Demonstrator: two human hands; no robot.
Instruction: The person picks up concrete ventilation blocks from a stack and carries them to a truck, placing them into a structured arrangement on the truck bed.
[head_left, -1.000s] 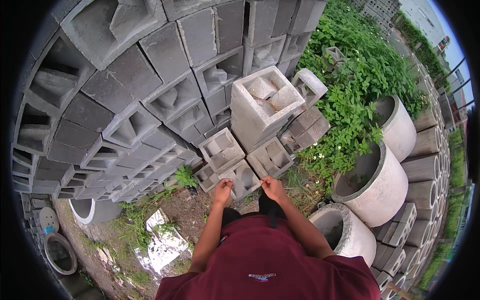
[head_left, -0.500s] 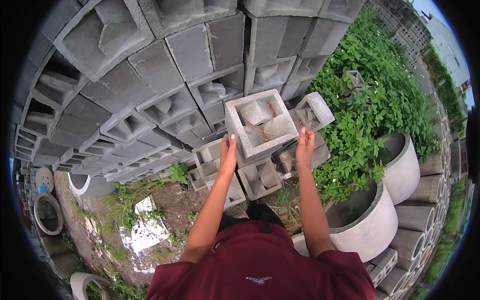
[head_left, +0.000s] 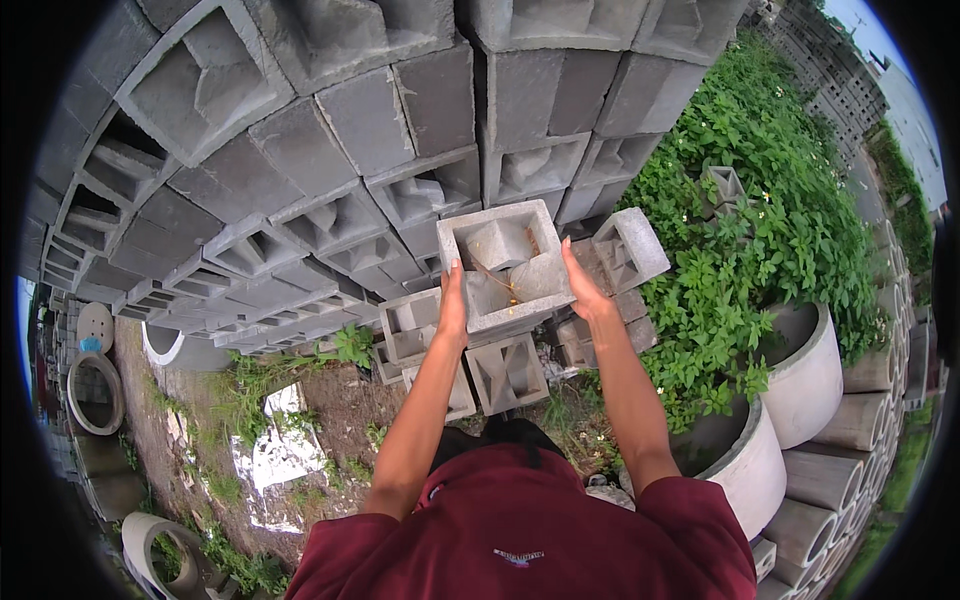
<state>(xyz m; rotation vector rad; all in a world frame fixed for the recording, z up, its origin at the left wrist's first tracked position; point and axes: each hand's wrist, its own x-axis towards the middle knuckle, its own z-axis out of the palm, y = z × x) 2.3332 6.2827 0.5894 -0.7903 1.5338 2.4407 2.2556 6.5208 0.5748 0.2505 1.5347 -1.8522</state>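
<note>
The left grip [head_left: 453, 303] and right grip [head_left: 588, 288] are clasping the hollow block [head_left: 538, 280] from opposite sides, fingers lying flat along its walls. Whether the hollow block is bearing on anything beneath, I cannot tell. Inside it, dry plant scraps [head_left: 512, 290] are lying loose. Pressing evenly with both palms and keeping the rim level should be serving best. Nearer the body than the hollow block, an open-celled block [head_left: 506, 375] is standing; beyond it the block wall [head_left: 435, 98] is rising; to its right, leafy plants [head_left: 760, 250] are spreading.

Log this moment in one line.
concrete block: open top up, twigs inside | left hand: open, at its left side | right hand: open, at its right side
</note>
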